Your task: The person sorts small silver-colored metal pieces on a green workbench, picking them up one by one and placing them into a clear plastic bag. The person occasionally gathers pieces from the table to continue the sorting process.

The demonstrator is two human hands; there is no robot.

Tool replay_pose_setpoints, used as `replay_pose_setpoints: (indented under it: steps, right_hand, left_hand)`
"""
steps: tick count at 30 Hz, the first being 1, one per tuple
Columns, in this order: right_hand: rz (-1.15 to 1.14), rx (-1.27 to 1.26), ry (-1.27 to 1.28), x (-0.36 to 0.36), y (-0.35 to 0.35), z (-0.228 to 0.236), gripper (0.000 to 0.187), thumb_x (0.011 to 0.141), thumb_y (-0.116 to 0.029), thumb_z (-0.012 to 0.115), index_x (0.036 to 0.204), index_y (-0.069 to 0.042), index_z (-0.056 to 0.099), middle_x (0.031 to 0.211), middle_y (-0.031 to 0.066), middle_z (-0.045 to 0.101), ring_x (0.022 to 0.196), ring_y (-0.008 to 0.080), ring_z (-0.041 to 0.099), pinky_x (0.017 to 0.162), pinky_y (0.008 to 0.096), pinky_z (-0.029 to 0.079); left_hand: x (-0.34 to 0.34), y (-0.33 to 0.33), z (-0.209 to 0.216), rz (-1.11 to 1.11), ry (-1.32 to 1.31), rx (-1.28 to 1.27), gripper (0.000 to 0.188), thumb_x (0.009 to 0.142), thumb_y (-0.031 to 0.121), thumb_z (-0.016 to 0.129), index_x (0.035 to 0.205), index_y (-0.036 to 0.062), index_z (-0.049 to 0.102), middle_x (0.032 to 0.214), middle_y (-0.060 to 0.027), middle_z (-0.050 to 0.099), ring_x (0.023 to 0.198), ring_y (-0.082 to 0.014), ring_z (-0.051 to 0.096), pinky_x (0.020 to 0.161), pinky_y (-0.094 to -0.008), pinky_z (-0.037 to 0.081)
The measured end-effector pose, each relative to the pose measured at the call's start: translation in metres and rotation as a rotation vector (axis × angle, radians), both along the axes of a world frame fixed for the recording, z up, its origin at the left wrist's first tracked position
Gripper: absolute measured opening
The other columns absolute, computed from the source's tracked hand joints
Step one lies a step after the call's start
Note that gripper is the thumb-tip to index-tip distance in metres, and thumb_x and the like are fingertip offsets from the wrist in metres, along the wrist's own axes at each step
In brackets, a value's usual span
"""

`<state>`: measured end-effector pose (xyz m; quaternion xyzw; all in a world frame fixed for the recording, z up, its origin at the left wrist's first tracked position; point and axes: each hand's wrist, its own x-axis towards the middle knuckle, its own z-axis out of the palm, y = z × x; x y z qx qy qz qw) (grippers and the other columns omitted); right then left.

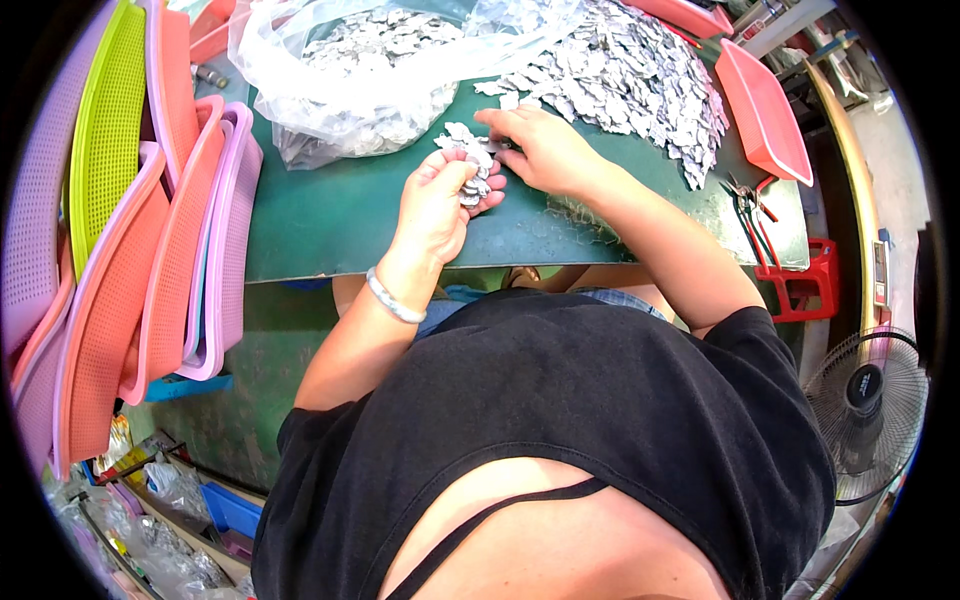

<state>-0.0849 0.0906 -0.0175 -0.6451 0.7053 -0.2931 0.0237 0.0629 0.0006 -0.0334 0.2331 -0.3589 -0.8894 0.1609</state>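
A small bunch of flat, irregular silver-grey pieces lies in my left hand, the thumb pressed over it and the fingers curled beneath. More of the same pieces reach up just beyond that thumb. Close by on the right, my right hand has its thumb and forefinger apart, the fingertips beside these pieces; I see nothing held there. Past my right hand spreads a large heap of similar silver-grey pieces on the green table. A clear plastic bag full of such pieces stands beyond my left hand.
Purple, orange and lime perforated baskets lean stacked at the left. On the right are a pink tray and red-handled pliers on the table. A red stool and a black fan stand beside me.
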Motion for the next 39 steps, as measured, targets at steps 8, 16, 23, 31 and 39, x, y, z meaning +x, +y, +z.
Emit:
replay_pose_setpoints:
  steps: [8,16,23,31,39]
  right_hand:
    - [-0.129,0.125,-0.555,-0.012,-0.002,0.003,0.041,0.078,-0.004,0.056,0.117,0.003,0.046,0.078,0.0042,0.062,0.061,0.0091,0.053,0.060,0.0250,0.046]
    - [-0.013,0.236,-0.965,0.000,0.000,0.027,0.040,0.080,-0.006,0.056,0.116,0.006,0.045,0.081,0.0062,0.063,0.063,0.0096,0.054,0.060,0.0222,0.045]
    - [-0.013,0.069,-0.257,-0.005,-0.027,0.007,0.040,0.075,-0.008,0.059,0.113,0.001,0.049,0.078,0.0066,0.063,0.067,0.0157,0.056,0.063,0.0285,0.046]
    - [-0.028,0.049,0.024,0.002,-0.045,-0.002,0.041,0.068,-0.006,0.060,0.107,0.000,0.051,0.078,0.0122,0.059,0.073,0.0306,0.057,0.064,0.0371,0.045]
    - [-0.078,0.005,0.141,0.002,-0.048,-0.005,0.039,0.071,-0.006,0.056,0.108,0.002,0.051,0.082,0.0157,0.061,0.071,0.0328,0.058,0.064,0.0377,0.046]
  left_hand:
    - [0.001,0.000,0.005,-0.007,-0.009,0.014,0.013,0.081,0.007,0.050,0.094,0.0052,0.048,0.083,-0.0105,0.057,0.077,-0.0236,0.060,0.068,-0.0340,0.051]
    - [-0.001,0.001,0.000,0.002,0.032,0.016,0.010,0.083,0.011,0.057,0.088,0.0069,0.050,0.082,-0.0083,0.059,0.071,-0.0196,0.060,0.061,-0.0300,0.051]
    - [0.004,-0.001,0.002,-0.043,0.045,0.019,0.007,0.082,0.010,0.054,0.085,0.0056,0.050,0.082,-0.0093,0.059,0.071,-0.0224,0.061,0.058,-0.0299,0.052]
    - [0.008,-0.003,0.004,-0.038,0.093,0.039,0.008,0.079,0.004,0.051,0.087,0.0039,0.052,0.082,-0.0103,0.059,0.071,-0.0233,0.061,0.057,-0.0309,0.052]
    - [0.007,-0.006,-0.004,0.003,0.136,0.141,0.009,0.078,0.003,0.055,0.087,0.0045,0.051,0.076,-0.0105,0.059,0.065,-0.0218,0.061,0.052,-0.0289,0.050]
